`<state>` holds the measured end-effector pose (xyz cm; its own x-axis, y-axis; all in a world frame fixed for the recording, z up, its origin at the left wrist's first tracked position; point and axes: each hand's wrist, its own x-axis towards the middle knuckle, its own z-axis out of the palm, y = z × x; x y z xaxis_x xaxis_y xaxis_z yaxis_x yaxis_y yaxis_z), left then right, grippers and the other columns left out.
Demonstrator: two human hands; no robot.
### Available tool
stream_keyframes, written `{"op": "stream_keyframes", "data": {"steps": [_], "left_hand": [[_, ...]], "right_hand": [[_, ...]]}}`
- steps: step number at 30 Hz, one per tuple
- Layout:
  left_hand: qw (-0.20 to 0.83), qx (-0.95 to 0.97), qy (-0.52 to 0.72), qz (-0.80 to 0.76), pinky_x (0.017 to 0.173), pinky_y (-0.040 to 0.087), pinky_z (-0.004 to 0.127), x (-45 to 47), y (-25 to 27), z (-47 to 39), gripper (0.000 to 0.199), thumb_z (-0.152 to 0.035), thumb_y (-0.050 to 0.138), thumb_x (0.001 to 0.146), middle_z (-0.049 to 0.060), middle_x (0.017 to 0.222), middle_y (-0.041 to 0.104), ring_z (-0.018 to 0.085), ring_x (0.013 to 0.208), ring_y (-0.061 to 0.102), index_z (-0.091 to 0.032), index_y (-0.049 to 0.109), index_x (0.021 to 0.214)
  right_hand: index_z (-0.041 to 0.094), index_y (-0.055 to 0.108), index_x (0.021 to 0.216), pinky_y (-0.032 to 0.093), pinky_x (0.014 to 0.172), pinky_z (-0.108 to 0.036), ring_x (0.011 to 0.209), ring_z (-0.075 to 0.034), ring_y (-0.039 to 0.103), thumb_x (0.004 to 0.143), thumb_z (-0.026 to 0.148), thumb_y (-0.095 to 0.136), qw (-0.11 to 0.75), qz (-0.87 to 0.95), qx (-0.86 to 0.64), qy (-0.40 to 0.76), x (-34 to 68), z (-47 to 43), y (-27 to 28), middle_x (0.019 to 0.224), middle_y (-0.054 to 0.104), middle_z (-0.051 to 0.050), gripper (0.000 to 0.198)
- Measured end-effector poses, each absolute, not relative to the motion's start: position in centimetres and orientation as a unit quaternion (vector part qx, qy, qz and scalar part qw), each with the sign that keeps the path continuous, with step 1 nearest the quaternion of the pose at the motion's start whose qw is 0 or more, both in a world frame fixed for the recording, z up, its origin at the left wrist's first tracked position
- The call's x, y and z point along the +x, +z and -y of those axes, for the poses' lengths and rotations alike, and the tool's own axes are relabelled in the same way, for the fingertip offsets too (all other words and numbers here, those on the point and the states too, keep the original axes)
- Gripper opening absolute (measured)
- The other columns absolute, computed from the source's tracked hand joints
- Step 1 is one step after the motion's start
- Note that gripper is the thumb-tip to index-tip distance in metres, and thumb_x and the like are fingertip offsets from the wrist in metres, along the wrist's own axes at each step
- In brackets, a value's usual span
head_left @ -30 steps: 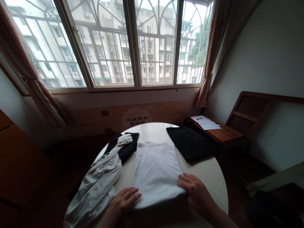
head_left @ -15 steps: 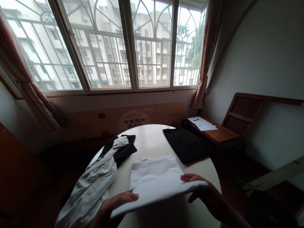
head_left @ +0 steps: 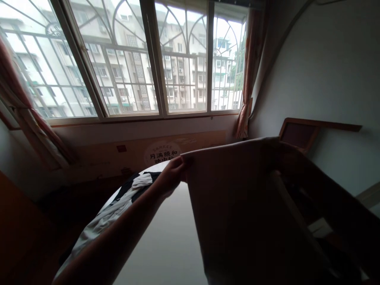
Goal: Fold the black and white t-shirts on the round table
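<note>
A folded white cloth (head_left: 231, 206), dark in shadow on the side facing me, hangs upright in front of me. My left hand (head_left: 172, 174) pinches its upper left corner. At the upper right corner is my right hand (head_left: 286, 154), dim and closed on the edge, its fingers mostly hidden in shadow. Below the cloth lies the round white table (head_left: 163, 241). A crumpled light grey garment (head_left: 101, 223) lies along the table's left side, partly behind my left forearm, with a black garment (head_left: 156, 176) beneath its far end.
Beyond the table is a low wall with a printed cardboard panel (head_left: 133, 152) under the barred window (head_left: 181, 79). Tied curtains hang at both sides. A wooden chair back (head_left: 298, 132) stands at the right by the wall.
Both hands have raised the white cloth from low over the table to an upright hang. It now covers the black folded cloth and the papers on the right. The view has shifted slightly.
</note>
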<state>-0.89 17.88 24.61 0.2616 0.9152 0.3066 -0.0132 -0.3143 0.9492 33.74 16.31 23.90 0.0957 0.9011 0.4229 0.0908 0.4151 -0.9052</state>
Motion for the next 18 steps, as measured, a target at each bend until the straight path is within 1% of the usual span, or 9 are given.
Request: {"op": "stream_keyframes", "data": {"steps": [3, 5, 8, 11, 13, 14, 16, 17, 18], "left_hand": [[0.483, 0.642, 0.487, -0.342, 0.055, 0.052, 0.024, 1.4, 26.2, -22.9, 0.064, -0.067, 0.081, 0.068, 0.0, 0.071, 0.061, 0.012, 0.059, 0.057, -0.011, 0.068, 0.097], [0.476, 0.642, 0.499, -0.335, 0.059, 0.054, 0.028, 2.7, 27.8, -25.9, 0.064, -0.066, 0.082, 0.068, 0.001, 0.073, 0.062, 0.012, 0.061, 0.059, -0.011, 0.066, 0.097], [0.428, 0.668, 0.521, -0.313, 0.069, 0.054, 0.032, 4.6, 30.4, -29.4, 0.057, -0.062, 0.077, 0.076, 0.002, 0.076, 0.063, 0.013, 0.066, 0.06, -0.011, 0.065, 0.097], [0.313, 0.729, 0.518, -0.319, 0.073, 0.051, 0.031, 6.2, 31.1, -31.7, 0.047, -0.056, 0.069, 0.085, 0.002, 0.074, 0.063, 0.014, 0.069, 0.059, -0.01, 0.067, 0.089], [0.237, 0.769, 0.489, -0.337, 0.074, 0.05, 0.03, 7.0, 29.1, -32.3, 0.041, -0.05, 0.065, 0.089, 0.003, 0.075, 0.065, 0.016, 0.072, 0.061, -0.01, 0.07, 0.088], [0.206, 0.791, 0.464, -0.342, 0.077, 0.051, 0.03, 7.4, 27.2, -32.3, 0.036, -0.045, 0.062, 0.092, 0.004, 0.078, 0.068, 0.018, 0.077, 0.063, -0.01, 0.072, 0.092], [0.153, 0.842, 0.387, -0.344, 0.087, 0.051, 0.032, 7.9, 21.9, -31.8, 0.026, -0.029, 0.057, 0.094, 0.007, 0.096, 0.074, 0.021, 0.092, 0.067, -0.014, 0.075, 0.105], [0.119, 0.871, 0.333, -0.341, 0.094, 0.05, 0.034, 8.2, 18.8, -31.3, 0.027, -0.021, 0.056, 0.092, 0.008, 0.106, 0.075, 0.022, 0.1, 0.067, -0.016, 0.076, 0.109], [0.085, 0.897, 0.272, -0.337, 0.099, 0.048, 0.036, 8.4, 15.6, -30.6, 0.034, -0.013, 0.054, 0.089, 0.008, 0.113, 0.074, 0.023, 0.106, 0.066, -0.019, 0.075, 0.114]], "right_hand": [[0.01, 0.067, 0.106, 0.063, 0.051, -0.032, 0.071, -0.02, 0.07, 0.091, 0.035, 0.068, 0.599, 0.556, -0.456, 0.353, 34.8, -20.6, 26.8, 0.095, 0.07, -0.011, 0.029], [0.011, 0.066, 0.106, 0.063, 0.048, -0.033, 0.071, -0.019, 0.069, 0.088, 0.032, 0.071, 0.617, 0.547, -0.441, 0.355, 35.5, -23.7, 28.2, 0.093, 0.069, -0.008, 0.028], [0.015, 0.064, 0.106, 0.066, 0.058, -0.035, 0.082, -0.018, 0.068, 0.084, 0.032, 0.073, 0.662, 0.566, -0.354, 0.34, 37.1, -28.3, 29.2, 0.098, 0.067, -0.005, 0.029], [0.017, 0.062, 0.105, 0.066, 0.076, -0.041, 0.094, -0.018, 0.067, 0.082, 0.035, 0.072, 0.675, 0.58, -0.307, 0.337, 39.4, -32.2, 27.7, 0.103, 0.067, -0.003, 0.03], [0.018, 0.063, 0.103, 0.063, 0.088, -0.043, 0.099, -0.018, 0.066, 0.082, 0.037, 0.068, 0.649, 0.592, -0.351, 0.324, 41.2, -34.0, 24.8, 0.103, 0.068, -0.002, 0.029], [0.017, 0.065, 0.102, 0.06, 0.094, -0.042, 0.1, -0.018, 0.065, 0.082, 0.038, 0.065, 0.623, 0.601, -0.394, 0.31, 42.2, -34.5, 22.8, 0.102, 0.069, -0.002, 0.029], [0.017, 0.07, 0.099, 0.052, 0.106, -0.042, 0.101, -0.018, 0.065, 0.077, 0.033, 0.066, 0.552, 0.624, -0.474, 0.284, 43.8, -34.6, 17.8, 0.099, 0.071, -0.002, 0.028], [0.015, 0.073, 0.095, 0.049, 0.109, -0.043, 0.101, -0.02, 0.065, 0.073, 0.028, 0.068, 0.531, 0.625, -0.494, 0.288, 44.4, -34.2, 15.0, 0.096, 0.072, -0.004, 0.027], [0.014, 0.075, 0.091, 0.046, 0.111, -0.044, 0.101, -0.022, 0.065, 0.068, 0.023, 0.068, 0.508, 0.625, -0.513, 0.297, 44.9, -33.6, 12.1, 0.095, 0.073, -0.006, 0.026]]}}
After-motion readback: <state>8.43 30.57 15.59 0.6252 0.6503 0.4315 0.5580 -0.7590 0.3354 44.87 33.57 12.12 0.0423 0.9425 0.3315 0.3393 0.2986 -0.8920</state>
